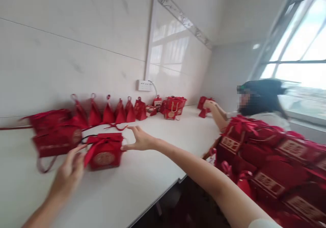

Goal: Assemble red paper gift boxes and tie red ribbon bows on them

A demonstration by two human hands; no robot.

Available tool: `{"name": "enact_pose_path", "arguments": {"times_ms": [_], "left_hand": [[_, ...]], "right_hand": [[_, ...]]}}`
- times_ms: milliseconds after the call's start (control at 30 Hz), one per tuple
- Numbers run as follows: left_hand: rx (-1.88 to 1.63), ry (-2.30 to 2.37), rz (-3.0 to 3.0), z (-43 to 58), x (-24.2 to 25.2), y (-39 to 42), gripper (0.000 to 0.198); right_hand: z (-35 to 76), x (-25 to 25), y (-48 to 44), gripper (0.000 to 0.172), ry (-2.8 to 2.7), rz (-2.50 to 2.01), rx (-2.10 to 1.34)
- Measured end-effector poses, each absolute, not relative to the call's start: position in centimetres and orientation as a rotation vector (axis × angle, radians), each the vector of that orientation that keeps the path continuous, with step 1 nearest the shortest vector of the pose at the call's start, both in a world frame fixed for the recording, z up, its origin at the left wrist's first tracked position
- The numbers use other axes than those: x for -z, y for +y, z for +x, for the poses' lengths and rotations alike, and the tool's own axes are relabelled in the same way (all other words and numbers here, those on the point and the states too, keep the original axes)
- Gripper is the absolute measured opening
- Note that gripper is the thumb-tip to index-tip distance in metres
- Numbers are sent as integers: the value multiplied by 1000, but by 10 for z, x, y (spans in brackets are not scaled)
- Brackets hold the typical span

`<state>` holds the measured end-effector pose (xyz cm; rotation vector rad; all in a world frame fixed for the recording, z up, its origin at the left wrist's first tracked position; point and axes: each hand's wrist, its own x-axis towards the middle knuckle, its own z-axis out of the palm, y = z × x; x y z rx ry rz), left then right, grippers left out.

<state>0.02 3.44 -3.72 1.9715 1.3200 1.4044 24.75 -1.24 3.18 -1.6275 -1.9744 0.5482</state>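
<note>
A small red gift box (pixel 104 151) with a ribbon bow and a gold round emblem stands on the white counter (pixel 142 184). My right hand (pixel 139 139) reaches out to its right side, fingers spread, the thumb touching the box's upper right edge. My left hand (pixel 69 169) is at the box's left side, fingers loosely extended and smeared by motion, touching or almost touching the ribbon. Neither hand holds anything.
More red boxes (pixel 54 133) lie left of it, and a row of red pouches (pixel 109 112) lines the wall. Further boxes (pixel 174 107) sit at the far end. A seated person (pixel 254 100) reaches onto the counter. A stack of red boxes (pixel 270 163) fills the right.
</note>
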Motion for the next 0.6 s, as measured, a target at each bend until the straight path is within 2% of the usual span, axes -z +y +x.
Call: {"name": "enact_pose_path", "arguments": {"times_ms": [133,300,400,467,533,567,600], "left_hand": [[-1287,1227,2059,3,39,31,44],[-1258,1193,2034,18,37,13,42],[-1013,1264,1883,8,22,-8,42],[-858,1277,1847,-27,4,-23,30],[-648,1226,1753,-85,-19,-45,29],[-505,1182,1536,-119,-31,-60,30],[-550,1226,1276,-152,-43,-77,31]], "right_hand": [[217,-30,-3,109,-2106,-1574,-540],[208,-3,4,92,-2044,-1490,-565],[209,26,-5,81,-1933,-1363,-442],[214,43,-10,73,-1807,-1307,-312],[220,55,-10,70,-1712,-1308,-225],[223,59,-9,71,-1711,-1310,-208],[225,61,-7,72,-1761,-1296,-203]]}}
